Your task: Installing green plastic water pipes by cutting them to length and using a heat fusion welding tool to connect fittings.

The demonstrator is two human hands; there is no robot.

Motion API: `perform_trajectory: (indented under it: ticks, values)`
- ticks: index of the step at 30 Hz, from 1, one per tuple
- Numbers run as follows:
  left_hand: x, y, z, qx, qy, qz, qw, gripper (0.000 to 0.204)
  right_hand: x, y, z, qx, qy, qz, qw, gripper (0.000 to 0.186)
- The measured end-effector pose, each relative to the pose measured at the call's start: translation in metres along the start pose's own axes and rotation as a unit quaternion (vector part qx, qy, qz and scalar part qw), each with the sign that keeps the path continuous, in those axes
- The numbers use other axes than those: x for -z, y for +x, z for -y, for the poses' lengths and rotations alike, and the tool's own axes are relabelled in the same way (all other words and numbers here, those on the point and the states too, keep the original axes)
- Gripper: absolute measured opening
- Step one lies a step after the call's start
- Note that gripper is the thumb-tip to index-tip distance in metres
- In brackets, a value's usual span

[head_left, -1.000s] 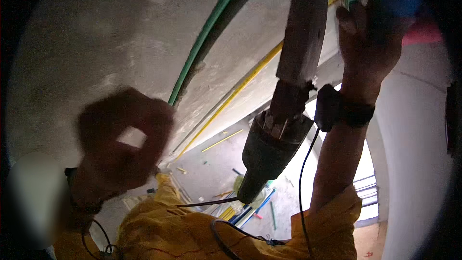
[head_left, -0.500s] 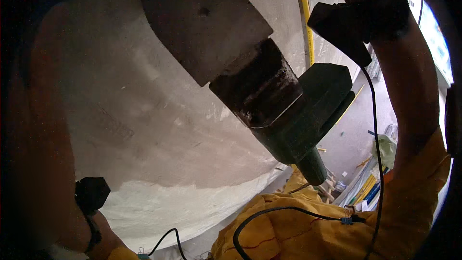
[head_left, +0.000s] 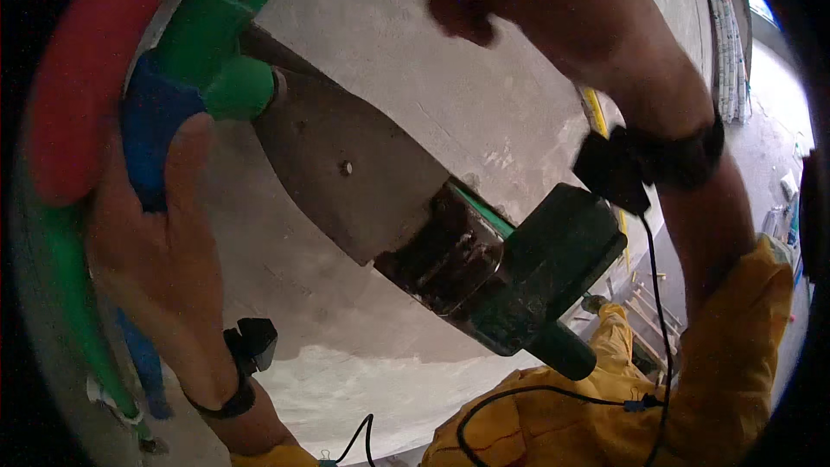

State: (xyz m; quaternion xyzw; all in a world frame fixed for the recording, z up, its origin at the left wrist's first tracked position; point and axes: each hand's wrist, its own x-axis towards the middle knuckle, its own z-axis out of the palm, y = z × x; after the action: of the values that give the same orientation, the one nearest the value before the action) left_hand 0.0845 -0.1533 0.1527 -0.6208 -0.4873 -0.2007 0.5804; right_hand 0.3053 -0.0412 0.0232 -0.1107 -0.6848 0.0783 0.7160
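Left grip (head_left: 149,229) clasps a blue piece (head_left: 154,112) touching a tubular green fitting (head_left: 201,45).

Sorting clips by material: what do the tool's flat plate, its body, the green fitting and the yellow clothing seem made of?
Flat plate: probably metal, dull grey, with a crisp edge and round hole. Tool body: likely hard plastic, dark green, scuffed, with moulded-looking corners. Green fitting: seemingly matte plastic, evenly coloured. Yellow clothing: fabric, matte, with soft folds and creases.

No legible lettering, numbers or signs anywhere.
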Motion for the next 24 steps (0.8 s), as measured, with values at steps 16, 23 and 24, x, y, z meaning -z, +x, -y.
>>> perform_trajectory:
  ticks: [16,23,24]
  values:
    - [0.0,-0.018,0.028,0.019,-0.194,0.102,0.976,0.049,-0.081,-0.187,0.056,-0.338,0.734,0.189,0.558,0.039]
    - [-0.01,-0.011,0.019,0.026,-0.204,0.083,0.975,0.042,-0.101,-0.19,0.055,-0.312,0.811,0.159,0.468,0.035]
    - [-0.012,-0.013,0.023,0.022,-0.197,0.059,0.978,0.042,-0.101,-0.19,0.053,-0.306,0.817,0.155,0.464,0.035]
